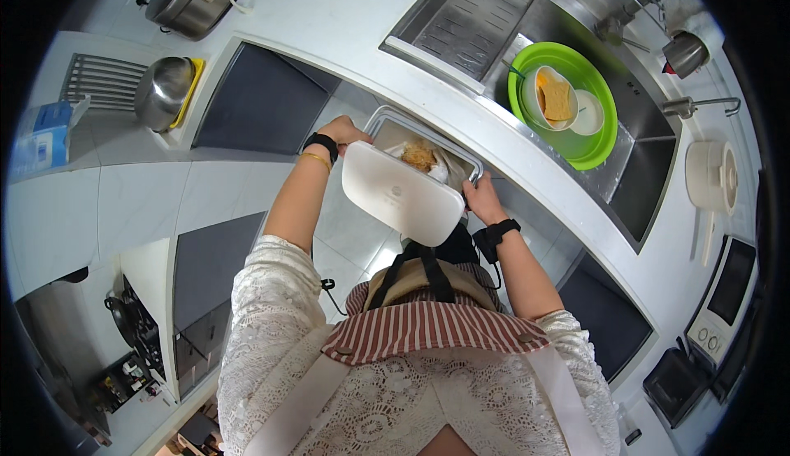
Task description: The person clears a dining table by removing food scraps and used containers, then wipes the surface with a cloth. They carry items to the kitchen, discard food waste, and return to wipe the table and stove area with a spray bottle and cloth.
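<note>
White rectangular tray [401,193] sits tilted between both hands, its long axis running from upper left to lower right, held above an open bin [387,118] below the counter edge. Left hand [344,131] grips its upper-left end; right hand [484,199] clasps the right side.

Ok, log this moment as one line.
left hand: holds bin edge | right hand: holds white lid | pull-out bin: open, scraps inside | green basin: in sink

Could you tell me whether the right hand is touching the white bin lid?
Touching: the head view shows the right hand gripping the edge of the white bin lid.
</note>
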